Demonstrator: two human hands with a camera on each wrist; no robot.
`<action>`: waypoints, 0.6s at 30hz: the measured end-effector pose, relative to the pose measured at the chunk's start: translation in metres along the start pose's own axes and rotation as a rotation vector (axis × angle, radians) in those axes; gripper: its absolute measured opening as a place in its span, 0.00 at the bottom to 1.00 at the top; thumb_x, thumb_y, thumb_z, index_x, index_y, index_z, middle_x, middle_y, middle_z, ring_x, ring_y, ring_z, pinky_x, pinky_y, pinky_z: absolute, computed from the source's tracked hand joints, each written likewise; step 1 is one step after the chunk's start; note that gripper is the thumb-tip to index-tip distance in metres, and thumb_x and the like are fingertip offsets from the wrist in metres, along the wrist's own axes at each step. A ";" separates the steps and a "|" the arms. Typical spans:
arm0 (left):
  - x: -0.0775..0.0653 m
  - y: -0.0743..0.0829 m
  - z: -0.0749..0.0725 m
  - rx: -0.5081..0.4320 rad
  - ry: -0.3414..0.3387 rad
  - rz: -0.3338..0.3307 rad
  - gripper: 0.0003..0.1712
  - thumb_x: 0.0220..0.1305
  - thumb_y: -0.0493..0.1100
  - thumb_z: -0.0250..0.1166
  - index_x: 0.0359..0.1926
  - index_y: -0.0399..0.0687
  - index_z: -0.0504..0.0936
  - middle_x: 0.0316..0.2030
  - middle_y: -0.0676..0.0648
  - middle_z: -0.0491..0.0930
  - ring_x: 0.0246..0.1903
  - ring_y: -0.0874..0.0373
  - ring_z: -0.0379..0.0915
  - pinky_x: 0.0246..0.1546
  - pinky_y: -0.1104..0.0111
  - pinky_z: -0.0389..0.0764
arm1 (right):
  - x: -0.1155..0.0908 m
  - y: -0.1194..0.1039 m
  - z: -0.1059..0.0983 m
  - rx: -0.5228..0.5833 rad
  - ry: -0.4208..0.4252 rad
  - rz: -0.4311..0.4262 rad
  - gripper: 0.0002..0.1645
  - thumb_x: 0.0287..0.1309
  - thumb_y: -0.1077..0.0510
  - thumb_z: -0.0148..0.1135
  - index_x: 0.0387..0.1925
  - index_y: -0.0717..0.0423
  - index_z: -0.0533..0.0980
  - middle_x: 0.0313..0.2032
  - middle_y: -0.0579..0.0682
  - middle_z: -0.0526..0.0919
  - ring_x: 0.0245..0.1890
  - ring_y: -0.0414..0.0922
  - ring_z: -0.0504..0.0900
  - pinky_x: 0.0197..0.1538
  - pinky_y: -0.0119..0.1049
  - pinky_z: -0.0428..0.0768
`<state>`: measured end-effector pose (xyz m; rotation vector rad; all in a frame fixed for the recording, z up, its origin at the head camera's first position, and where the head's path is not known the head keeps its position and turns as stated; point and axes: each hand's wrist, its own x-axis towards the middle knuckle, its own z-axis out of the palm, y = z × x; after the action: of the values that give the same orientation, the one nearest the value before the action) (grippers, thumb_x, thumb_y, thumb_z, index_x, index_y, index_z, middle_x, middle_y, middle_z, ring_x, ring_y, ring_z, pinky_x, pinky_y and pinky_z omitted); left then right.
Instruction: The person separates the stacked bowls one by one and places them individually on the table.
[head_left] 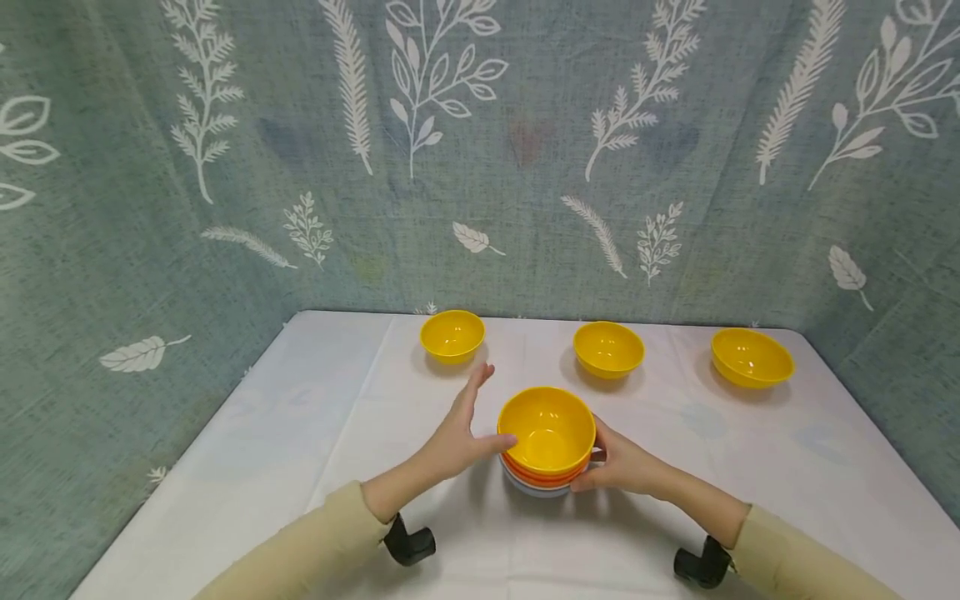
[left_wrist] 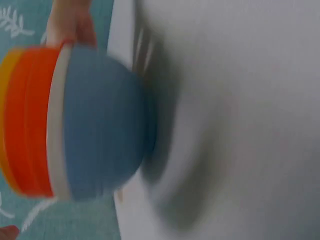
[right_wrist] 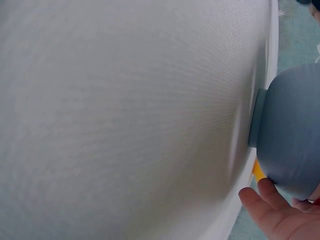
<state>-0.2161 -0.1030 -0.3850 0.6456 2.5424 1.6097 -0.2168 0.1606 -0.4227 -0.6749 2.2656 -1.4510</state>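
Near the middle of the table is a stack of bowls, with a yellow bowl (head_left: 546, 429) on top. Orange bowls (left_wrist: 34, 125) show below it, then a whitish rim (left_wrist: 57, 125) and a blue-grey bowl (left_wrist: 102, 125) at the bottom. My right hand (head_left: 626, 462) grips the stack's right side, thumb at the front and fingers round the far side. On the left, my left hand (head_left: 453, 442) is spread, its thumb overlapping the yellow rim in the head view. The left wrist view shows a left fingertip (left_wrist: 7, 232) apart from the stack.
Along the back of the white-covered table (head_left: 300, 433) stand three separate yellow bowls: a left one (head_left: 452, 337), a middle one (head_left: 608, 350) and a right one (head_left: 752, 358). Leaf-patterned green cloth (head_left: 525, 208) hangs behind and at both sides.
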 end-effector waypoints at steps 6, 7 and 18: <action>-0.016 -0.002 0.024 0.036 -0.085 -0.083 0.67 0.41 0.62 0.71 0.72 0.52 0.37 0.71 0.51 0.43 0.70 0.50 0.38 0.64 0.44 0.48 | 0.000 0.000 0.000 0.007 -0.003 -0.010 0.57 0.42 0.53 0.72 0.67 0.62 0.48 0.61 0.61 0.63 0.53 0.55 0.69 0.57 0.53 0.70; -0.017 -0.002 0.027 0.036 -0.087 -0.085 0.67 0.41 0.63 0.72 0.72 0.52 0.37 0.71 0.51 0.43 0.70 0.50 0.38 0.64 0.44 0.48 | 0.000 0.001 0.000 0.006 -0.004 -0.013 0.56 0.43 0.53 0.72 0.67 0.62 0.48 0.61 0.60 0.63 0.53 0.55 0.69 0.56 0.52 0.70; -0.011 -0.003 0.043 -0.037 -0.035 -0.095 0.69 0.38 0.58 0.75 0.71 0.53 0.37 0.70 0.51 0.43 0.66 0.50 0.47 0.64 0.49 0.55 | 0.001 0.001 0.000 0.017 -0.007 -0.032 0.56 0.43 0.54 0.72 0.66 0.62 0.48 0.60 0.59 0.64 0.53 0.54 0.69 0.56 0.47 0.70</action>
<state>-0.1955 -0.0723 -0.4090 0.5367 2.4722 1.5962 -0.2180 0.1604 -0.4234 -0.7128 2.2451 -1.4782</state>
